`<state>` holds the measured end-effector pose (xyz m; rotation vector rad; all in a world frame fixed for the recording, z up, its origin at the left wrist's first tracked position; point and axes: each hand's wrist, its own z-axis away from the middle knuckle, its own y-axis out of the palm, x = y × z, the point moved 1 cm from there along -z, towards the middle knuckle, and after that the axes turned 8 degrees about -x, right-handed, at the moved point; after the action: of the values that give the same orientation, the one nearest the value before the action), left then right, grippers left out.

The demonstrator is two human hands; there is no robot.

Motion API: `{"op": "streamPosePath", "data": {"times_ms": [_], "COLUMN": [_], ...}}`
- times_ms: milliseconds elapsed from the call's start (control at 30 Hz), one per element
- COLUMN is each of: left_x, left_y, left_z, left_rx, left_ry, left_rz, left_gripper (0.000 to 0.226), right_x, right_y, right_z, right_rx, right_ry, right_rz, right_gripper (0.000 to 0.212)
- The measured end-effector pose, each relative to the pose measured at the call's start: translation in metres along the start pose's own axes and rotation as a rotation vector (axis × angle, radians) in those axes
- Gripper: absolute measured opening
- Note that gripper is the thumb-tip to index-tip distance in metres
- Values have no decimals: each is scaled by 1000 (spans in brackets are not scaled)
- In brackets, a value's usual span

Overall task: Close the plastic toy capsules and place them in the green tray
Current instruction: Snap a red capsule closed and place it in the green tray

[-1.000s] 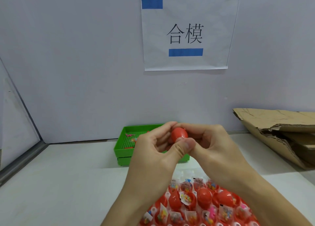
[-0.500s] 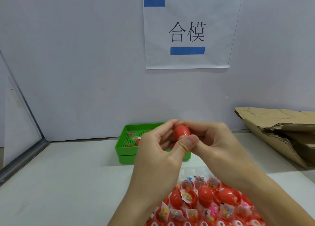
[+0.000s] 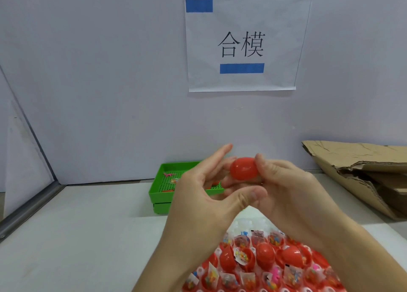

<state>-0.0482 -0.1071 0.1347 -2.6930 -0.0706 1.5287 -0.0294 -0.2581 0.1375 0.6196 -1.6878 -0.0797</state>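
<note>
**Closed red capsule held up in front of the green tray**

Head view: You hold one glossy red egg-shaped plastic capsule (image 3: 244,168) in the air between both hands, above the near edge of the green perforated plastic tray (image 3: 163,192). The capsule looks closed, its two halves meeting in a smooth shell. Your right hand (image 3: 293,194) grips it from the right side, the fingers curled round its far end and underside. Your left hand (image 3: 204,194) is beside it on the left, with the forefinger stretched out above the capsule and the thumb lying across below it; the other left fingers reach toward the capsule's left end, but whether they press on it you cannot tell from here.

The green tray sits on the white tabletop (image 3: 77,236) against the pale wall, behind your hands, with a few small coloured toy bits on its floor. Near you, at the bottom edge, lies a sheet of open red capsule halves (image 3: 259,267) with small packed toys in them; two closed red capsules sit among them. A torn brown cardboard box (image 3: 361,170) lies on the table to the right. A white paper sign (image 3: 242,45) with black characters and blue tape hangs on the wall above.
</note>
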Motion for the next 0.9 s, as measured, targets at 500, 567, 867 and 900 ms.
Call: {"op": "streamPosePath", "data": {"times_ms": [500, 567, 867, 900], "left_x": [-4, -2, -1, -1], "left_y": [-3, -4, -1, 0], "left_z": [0, -1, -3, -4], "left_rx": [-255, -289, -197, -148], "left_ry": [270, 307, 45, -87], "left_rz": [-309, -398, -46, 134], "left_gripper": [28, 31, 23, 32], "right_x": [-7, -7, -7, -5], "right_y": [3, 4, 6, 7], "right_z": [-4, -5, -1, 1], "right_rx": [-208, -283, -306, -316], "right_ry": [46, -124, -342, -379], "right_rz": [41, 179, 352, 389], "right_gripper": [47, 34, 25, 22]}}
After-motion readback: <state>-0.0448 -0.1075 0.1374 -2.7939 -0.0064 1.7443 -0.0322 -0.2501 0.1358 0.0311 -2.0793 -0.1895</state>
